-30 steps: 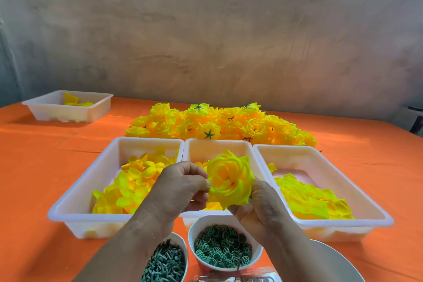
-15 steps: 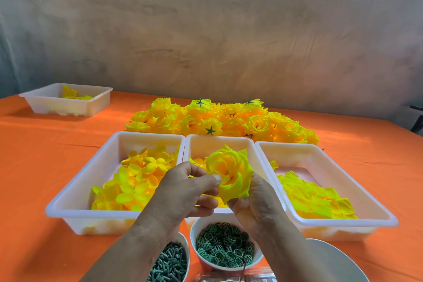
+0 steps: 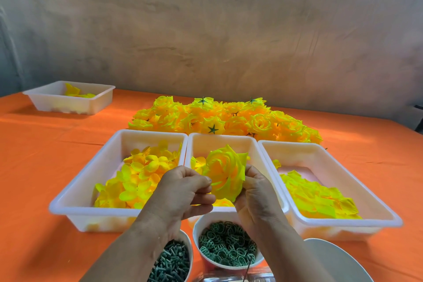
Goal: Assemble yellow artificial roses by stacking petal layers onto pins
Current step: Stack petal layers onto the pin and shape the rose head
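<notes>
Obs., head view. I am watching both hands working just above the middle tray (image 3: pixel 219 138).

- The left hand (image 3: pixel 183 190) is pinching the near edge of the rose (image 3: pixel 225 171) between thumb and curled fingers.
- The right hand (image 3: pixel 256 194) is curling its fingers round the flower's underside and right flank.
- Both hands are gripping the one bloom, and neither is lying open.
- The rose is hanging in the air over the middle tray, its face tilted towards me.
- I am not seeing its pin, because the petals and the right palm are hiding it.

Progress, as I am judging it:

- This bloom is looking full, with several layers spiralling round a closed centre. I am reading the step in hand as seating or shaping the outer layer, though I cannot tell which.
- A large heap of finished roses (image 3: pixel 229 121) is lying on the orange cloth (image 3: pixel 45 155) behind the trays. Some are showing green star backs, so a good deal is done.
- Stock is waiting:
  - round petals (image 3: pixel 139 178) filling the left tray (image 3: pixel 91 222)
  - pointed petals (image 3: pixel 320 199) lying in the right tray (image 3: pixel 343 231)
  - green pins (image 3: pixel 171 261) and green rings (image 3: pixel 226 245) heaped nearest me

I am expecting many more roses to follow this one
</notes>
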Available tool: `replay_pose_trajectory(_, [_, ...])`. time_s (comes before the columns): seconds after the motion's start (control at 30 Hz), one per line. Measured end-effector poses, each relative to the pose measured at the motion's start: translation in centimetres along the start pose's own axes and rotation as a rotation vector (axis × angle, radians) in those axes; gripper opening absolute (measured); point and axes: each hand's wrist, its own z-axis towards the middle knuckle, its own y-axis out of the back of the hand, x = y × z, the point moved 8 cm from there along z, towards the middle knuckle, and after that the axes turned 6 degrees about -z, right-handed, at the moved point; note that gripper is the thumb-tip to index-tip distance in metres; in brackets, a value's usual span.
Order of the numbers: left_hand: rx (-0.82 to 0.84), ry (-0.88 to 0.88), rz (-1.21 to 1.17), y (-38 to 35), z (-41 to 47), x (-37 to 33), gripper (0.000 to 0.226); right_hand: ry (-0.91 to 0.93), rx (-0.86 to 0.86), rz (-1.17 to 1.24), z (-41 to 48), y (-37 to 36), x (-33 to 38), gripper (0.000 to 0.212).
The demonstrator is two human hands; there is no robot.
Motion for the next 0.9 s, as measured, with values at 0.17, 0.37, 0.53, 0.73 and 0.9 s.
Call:
replay_pose_trajectory(0.17, [-0.045, -0.057, -0.069, 0.5, 0.1, -0.4, 0.01, -0.021, -0.021, 0.066, 0.4, 0.1, -0.3, 0.028])
replay_pose_trajectory(0.37, [0.036, -0.023, -0.081, -0.6, -0.6, -0.2, 0.013, 0.007, -0.037, 0.091, 0.4, 0.4, 0.0, 0.031])
replay_pose_trajectory(0.53, [0.088, 0.042, -0.149, -1.7, -1.1, 0.2, 0.019, 0.056, -0.108, 0.043, 0.5, 1.0, 0.2, 0.026])
replay_pose_trajectory(0.73, [0.086, 0.106, -0.208, -2.0, -0.9, 0.9, 0.025, 0.112, -0.117, -0.043, -0.1, 1.0, 0.8, 0.026])
replay_pose_trajectory(0.9, [0.029, 0.121, -0.21, -0.9, -0.5, 1.7, 0.014, 0.133, -0.121, -0.029, 0.0, 1.1, 1.3, 0.028])
